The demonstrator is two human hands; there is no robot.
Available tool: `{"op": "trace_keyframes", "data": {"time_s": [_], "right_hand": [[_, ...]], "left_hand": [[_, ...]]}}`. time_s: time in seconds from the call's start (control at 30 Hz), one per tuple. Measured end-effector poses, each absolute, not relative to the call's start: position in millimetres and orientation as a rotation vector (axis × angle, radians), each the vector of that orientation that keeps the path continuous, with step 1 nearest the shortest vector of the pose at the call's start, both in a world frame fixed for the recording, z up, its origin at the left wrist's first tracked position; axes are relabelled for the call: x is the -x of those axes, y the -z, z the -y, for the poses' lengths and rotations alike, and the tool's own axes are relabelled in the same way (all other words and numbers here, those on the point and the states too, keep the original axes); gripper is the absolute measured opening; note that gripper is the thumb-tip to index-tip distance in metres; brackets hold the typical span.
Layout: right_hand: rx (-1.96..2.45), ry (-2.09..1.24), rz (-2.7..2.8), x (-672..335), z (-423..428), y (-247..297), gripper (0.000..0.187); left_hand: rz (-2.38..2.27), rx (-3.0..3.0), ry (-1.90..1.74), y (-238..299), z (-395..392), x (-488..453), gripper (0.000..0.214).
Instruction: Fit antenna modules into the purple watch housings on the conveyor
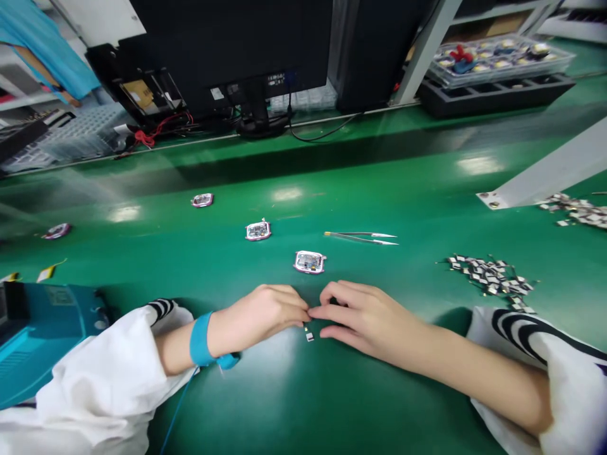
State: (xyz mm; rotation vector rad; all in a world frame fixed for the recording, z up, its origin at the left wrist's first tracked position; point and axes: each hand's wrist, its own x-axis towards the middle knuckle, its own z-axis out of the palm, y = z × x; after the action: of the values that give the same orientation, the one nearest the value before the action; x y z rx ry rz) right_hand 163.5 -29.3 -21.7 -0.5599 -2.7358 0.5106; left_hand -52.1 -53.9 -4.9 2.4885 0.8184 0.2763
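Note:
My left hand [268,309], with a blue band on its wrist, is closed in a pinch. From its fingertips hangs a small white-and-black part with a short dark strip [310,337]. The fingers of my right hand [363,316] are apart, and its index fingertip meets the left fingertips at the top of that strip. Just beyond both hands lies a watch-like case with an exposed circuit board [310,261]. Metal tweezers [361,237] rest to its right. A second open case [258,230] sits farther back on the left.
Piles of small white-and-black parts [493,276] lie at the right, near a slanted white post [545,167]. More cases [202,200] are spread leftward. A blue bin [52,341] stands at the left. Behind are a monitor [237,44] and a clear tray [502,60].

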Motion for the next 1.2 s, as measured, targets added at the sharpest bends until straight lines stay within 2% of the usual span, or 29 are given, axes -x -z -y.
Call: {"op": "trace_keyframes", "data": {"time_s": [0.37,0.53,0.6,0.77,1.2], "right_hand": [[0.614,-0.295,2.669,-144.0,50.1,34.5,0.014],[0.624,-0.451,2.768,-154.7,39.8,19.7,0.013],[0.701,-0.513,2.735,-160.8,25.2,14.6,0.019],[1.019,-0.316,2.561,-160.3,-15.8,21.5,0.050],[0.934,-0.574,2.442,-148.1,-26.0,35.6,0.039]], "left_hand": [[-0.952,-2.440,-0.394,7.8,47.1,65.1,0.014],[-1.059,-2.326,-0.489,4.6,38.4,69.4,0.011],[-1.173,-2.269,-0.585,4.8,31.1,66.8,0.010],[-1.272,-2.283,-0.718,9.5,9.9,54.9,0.009],[-1.080,-2.922,-0.491,11.6,8.6,41.9,0.015]]}}
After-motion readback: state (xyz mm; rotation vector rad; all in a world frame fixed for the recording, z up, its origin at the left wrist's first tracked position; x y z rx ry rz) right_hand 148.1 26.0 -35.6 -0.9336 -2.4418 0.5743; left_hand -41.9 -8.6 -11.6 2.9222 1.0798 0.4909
